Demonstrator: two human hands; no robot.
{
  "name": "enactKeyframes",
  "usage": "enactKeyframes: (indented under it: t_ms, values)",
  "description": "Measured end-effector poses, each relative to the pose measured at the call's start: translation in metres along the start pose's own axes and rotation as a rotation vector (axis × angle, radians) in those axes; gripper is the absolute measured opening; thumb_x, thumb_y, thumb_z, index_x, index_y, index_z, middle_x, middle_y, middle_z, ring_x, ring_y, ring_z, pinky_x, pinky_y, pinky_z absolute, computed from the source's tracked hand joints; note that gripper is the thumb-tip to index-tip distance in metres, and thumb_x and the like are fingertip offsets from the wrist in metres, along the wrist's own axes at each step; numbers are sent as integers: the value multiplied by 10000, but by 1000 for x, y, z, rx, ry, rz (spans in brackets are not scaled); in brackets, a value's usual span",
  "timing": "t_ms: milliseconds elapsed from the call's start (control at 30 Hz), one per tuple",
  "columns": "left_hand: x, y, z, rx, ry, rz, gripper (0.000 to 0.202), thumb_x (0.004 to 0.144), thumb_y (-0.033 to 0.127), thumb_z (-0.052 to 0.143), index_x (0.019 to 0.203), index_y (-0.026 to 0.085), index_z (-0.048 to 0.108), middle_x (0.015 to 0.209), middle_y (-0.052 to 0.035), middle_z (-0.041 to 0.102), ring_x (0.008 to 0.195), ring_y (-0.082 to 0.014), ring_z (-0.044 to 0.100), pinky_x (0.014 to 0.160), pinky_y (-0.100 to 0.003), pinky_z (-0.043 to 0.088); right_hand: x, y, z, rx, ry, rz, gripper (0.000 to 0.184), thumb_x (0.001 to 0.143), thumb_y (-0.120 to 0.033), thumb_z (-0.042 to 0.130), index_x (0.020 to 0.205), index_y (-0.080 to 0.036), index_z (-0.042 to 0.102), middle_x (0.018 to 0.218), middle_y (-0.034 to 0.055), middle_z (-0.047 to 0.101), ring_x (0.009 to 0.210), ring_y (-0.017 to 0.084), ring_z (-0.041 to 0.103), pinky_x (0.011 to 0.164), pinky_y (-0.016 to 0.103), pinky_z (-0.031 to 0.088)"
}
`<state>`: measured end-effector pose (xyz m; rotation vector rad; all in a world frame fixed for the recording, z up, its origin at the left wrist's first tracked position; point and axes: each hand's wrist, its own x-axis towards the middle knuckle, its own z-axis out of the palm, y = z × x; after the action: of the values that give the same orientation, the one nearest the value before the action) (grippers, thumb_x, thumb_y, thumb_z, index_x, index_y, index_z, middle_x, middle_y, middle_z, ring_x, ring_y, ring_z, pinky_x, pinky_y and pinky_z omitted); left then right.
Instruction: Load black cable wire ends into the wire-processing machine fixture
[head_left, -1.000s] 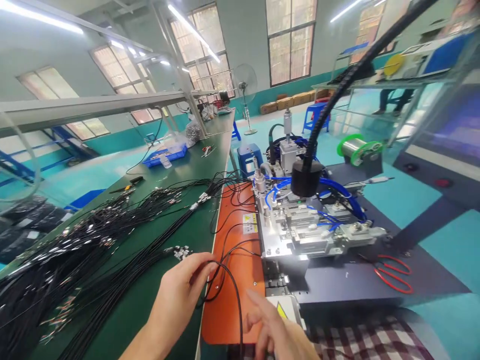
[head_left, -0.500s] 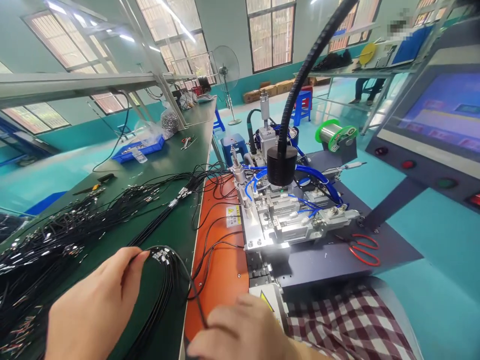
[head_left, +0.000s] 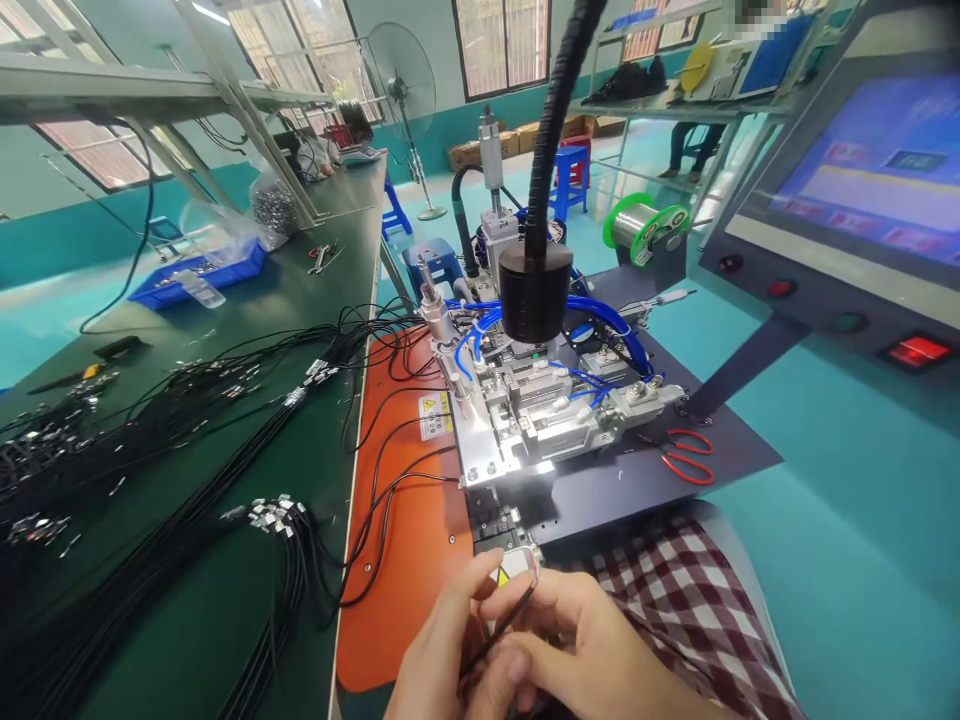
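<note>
Both my hands meet at the bottom centre, over the front edge of the orange mat (head_left: 409,560). My left hand (head_left: 435,655) and my right hand (head_left: 577,650) are closed together on the end of a thin black cable (head_left: 501,628) that runs between the fingers. A small white-and-yellow labelled part (head_left: 516,570) lies just beyond my fingertips. The soldering fixture (head_left: 540,410), with blue hoses and a black lamp head (head_left: 535,292) above it, stands beyond my hands. A bundle of black cables with metal terminals (head_left: 274,515) lies to the left on the green bench (head_left: 300,290).
Many more black cables (head_left: 150,420) spread over the bench to the left. Red scissors (head_left: 686,455) lie right of the fixture. A green solder spool (head_left: 643,225), a control panel with screen (head_left: 877,190), a blue tray (head_left: 199,275) and a fan (head_left: 401,90) stand further off. A person's legs (head_left: 694,145) show far back.
My left hand has let go of the cable bundle on the bench and come right to join my right hand on one cable end. The view has tilted down and closer to the fixture.
</note>
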<state>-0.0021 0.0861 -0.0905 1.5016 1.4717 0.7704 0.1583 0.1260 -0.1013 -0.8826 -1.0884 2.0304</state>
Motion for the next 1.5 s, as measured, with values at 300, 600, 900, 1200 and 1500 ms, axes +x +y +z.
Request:
enactKeyframes:
  t_ms: [300,600,900,1200,1500]
  values:
    - [16,34,20,-288,28,-129,200,803,370,642,954,243,613,753,-24,639,687,-176,595,597,-233,465,-13,-16,-20,-241,205,-140,87,811,-212,612,832,-171,687,777,15,587,699,147,520,648,272,430]
    - [37,40,10,-487,-167,-295,279,851,435,581,846,157,596,677,-45,662,419,-71,478,443,-199,312,-6,-39,-30,63,226,-51,230,754,-383,691,817,-168,641,665,-30,560,515,80,409,518,220,337]
    - [37,38,11,-596,-165,-270,434,899,401,527,1258,183,421,618,6,621,371,-31,320,428,-201,232,5,-22,-20,258,146,-24,309,773,-446,700,777,-160,583,599,-50,472,535,85,357,538,218,277]
    - [35,37,13,-599,-113,-270,423,891,418,537,1244,201,457,609,26,580,380,-33,321,415,-187,240,8,-15,-11,151,149,-50,300,784,-448,689,788,-165,589,536,-58,509,469,77,386,476,207,301]
    - [38,37,12,-500,-39,-256,235,801,386,670,946,213,607,604,51,491,471,-64,380,446,-167,307,-2,-13,-18,-245,255,-133,150,876,-287,578,778,-174,566,631,-48,477,549,91,412,507,215,336]
